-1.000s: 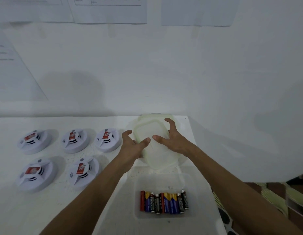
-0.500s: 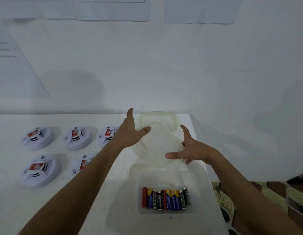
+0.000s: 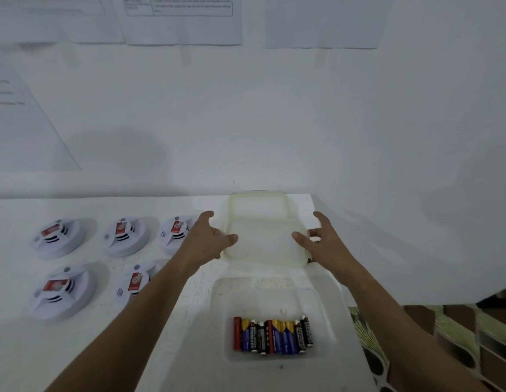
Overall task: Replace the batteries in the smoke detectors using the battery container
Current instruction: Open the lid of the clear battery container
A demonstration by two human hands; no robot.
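Note:
A translucent lid (image 3: 263, 241) lies flat across the back right of the white table (image 3: 76, 349). My left hand (image 3: 207, 240) grips its left edge with the thumb on top, and my right hand (image 3: 321, 241) grips its right edge the same way. In front of the lid stands the open clear battery container (image 3: 274, 282), which holds several batteries (image 3: 273, 335) side by side. Several white smoke detectors with red labels sit at the left, among them one at the front (image 3: 57, 291) and one at the back (image 3: 124, 236).
A second translucent tub or lid (image 3: 257, 200) lies behind the held lid, against the white wall. Paper sheets (image 3: 181, 21) hang on the wall. The table's right edge runs just right of the container; a patterned floor (image 3: 444, 335) shows beyond it.
The lid has turned from tilted and lengthwise to flat and crosswise. My hands have shifted from its top to its left and right edges.

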